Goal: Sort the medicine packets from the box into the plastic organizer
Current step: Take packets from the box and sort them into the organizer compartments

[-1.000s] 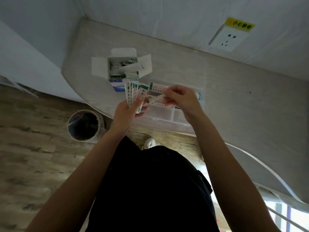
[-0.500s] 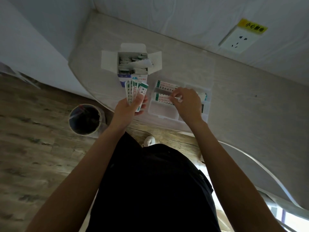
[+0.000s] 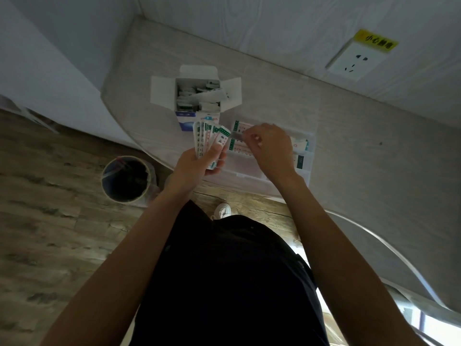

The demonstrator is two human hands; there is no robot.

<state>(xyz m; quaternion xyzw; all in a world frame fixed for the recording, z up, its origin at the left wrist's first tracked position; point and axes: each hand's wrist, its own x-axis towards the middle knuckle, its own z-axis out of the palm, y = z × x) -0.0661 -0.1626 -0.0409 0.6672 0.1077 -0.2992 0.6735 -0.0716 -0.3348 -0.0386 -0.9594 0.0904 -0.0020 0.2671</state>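
Head view: left hand grips a fan of packets above the desk edge. Right hand, fingers curled, pinches one packet end over the organizer, which already holds packets in its far compartments. Box stands open just behind, packets inside. Bin on the floor at left.

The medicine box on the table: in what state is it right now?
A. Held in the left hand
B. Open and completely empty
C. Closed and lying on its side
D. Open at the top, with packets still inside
D: the box stands on the table with its flaps spread and packets showing inside, while the left hand holds a fan of packets, not the box.
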